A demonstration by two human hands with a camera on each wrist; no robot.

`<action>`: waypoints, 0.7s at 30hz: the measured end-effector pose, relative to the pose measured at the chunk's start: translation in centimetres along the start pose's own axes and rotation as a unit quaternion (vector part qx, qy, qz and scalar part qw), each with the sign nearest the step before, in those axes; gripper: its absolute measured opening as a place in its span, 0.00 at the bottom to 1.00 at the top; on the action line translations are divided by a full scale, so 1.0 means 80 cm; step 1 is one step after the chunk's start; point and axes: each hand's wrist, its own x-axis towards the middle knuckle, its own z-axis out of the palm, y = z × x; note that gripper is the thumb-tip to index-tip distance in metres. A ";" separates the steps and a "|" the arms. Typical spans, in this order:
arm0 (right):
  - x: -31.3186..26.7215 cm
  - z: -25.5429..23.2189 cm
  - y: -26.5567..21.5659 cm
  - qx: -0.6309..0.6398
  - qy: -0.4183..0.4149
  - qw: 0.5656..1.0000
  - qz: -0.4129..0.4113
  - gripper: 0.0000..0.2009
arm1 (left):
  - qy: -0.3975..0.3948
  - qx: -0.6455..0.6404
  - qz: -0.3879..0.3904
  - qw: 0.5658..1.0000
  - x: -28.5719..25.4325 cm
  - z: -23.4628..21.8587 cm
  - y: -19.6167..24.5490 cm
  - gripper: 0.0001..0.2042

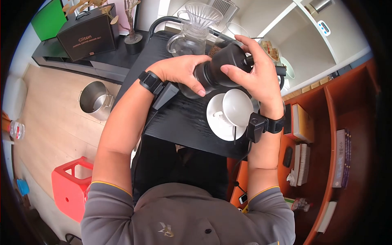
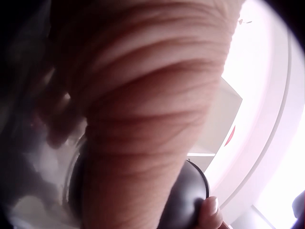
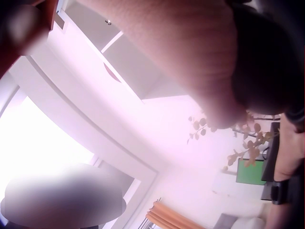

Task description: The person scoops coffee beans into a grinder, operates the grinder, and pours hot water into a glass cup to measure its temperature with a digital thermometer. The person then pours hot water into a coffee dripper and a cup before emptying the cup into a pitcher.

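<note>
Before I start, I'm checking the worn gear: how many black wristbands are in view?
2: one black wristband at the base of the left hand, a second wristband at the base of the right hand. Any lying elsewhere could be hidden.

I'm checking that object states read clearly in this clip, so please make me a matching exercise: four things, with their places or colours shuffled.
Things
1. Grinder
2. Cup
3. Stool
4. Pot

Places or colours
A. Red, on the floor at the left of the head view
B. White, on a saucer
C. Silver-coloured, on the floor
D. Black, held by the left hand and right hand

Right pairs: 1-D, 2-B, 3-A, 4-C
</note>
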 end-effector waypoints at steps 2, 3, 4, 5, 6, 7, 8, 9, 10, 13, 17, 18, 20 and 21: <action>0.000 0.001 0.001 0.028 -0.003 0.999 0.016 0.38 | -0.009 0.002 -0.008 1.000 -0.004 0.001 0.008 0.39; 0.000 0.003 0.003 0.025 -0.007 1.000 0.010 0.38 | -0.003 0.001 -0.005 1.000 -0.004 0.002 0.012 0.39; -0.001 0.004 0.005 0.037 -0.004 0.999 -0.002 0.38 | 0.001 0.028 -0.008 1.000 -0.005 0.003 0.016 0.39; -0.002 0.004 0.006 0.050 -0.001 0.999 -0.013 0.38 | 0.003 0.055 -0.012 0.998 -0.006 0.003 0.019 0.39; -0.004 0.003 0.005 0.062 -0.013 0.998 -0.015 0.38 | 0.015 0.046 -0.001 0.999 -0.004 0.004 0.012 0.39; -0.003 0.001 0.004 0.061 -0.016 0.998 -0.018 0.38 | 0.018 0.045 0.001 0.999 -0.004 0.004 0.009 0.39; -0.004 -0.003 0.004 0.065 -0.039 0.996 -0.047 0.38 | 0.015 0.037 -0.003 0.999 -0.004 0.004 0.009 0.39; -0.004 -0.007 0.004 0.069 -0.060 0.993 -0.076 0.39 | 0.010 0.028 -0.005 1.000 -0.004 0.005 0.008 0.39; -0.003 -0.011 0.006 0.067 -0.075 0.990 -0.102 0.41 | 0.018 0.004 0.014 1.000 -0.003 0.007 0.005 0.39; 0.001 -0.026 -0.001 0.028 -0.115 0.986 -0.121 0.42 | 0.040 0.039 0.035 0.998 -0.001 0.010 0.004 0.39; 0.009 -0.033 0.003 -0.014 -0.123 0.992 -0.014 0.42 | 0.037 0.064 0.003 0.997 -0.001 0.011 0.011 0.40; 0.014 -0.030 0.002 -0.035 -0.130 0.991 0.017 0.44 | 0.038 0.074 0.006 0.997 0.000 0.011 0.010 0.39; 0.022 -0.033 -0.015 -0.055 -0.155 0.984 0.070 0.43 | 0.035 0.079 -0.002 0.996 -0.001 0.010 0.011 0.38; 0.027 -0.035 -0.022 -0.072 -0.182 0.973 0.118 0.42 | 0.032 0.080 0.002 0.996 -0.002 0.009 0.011 0.38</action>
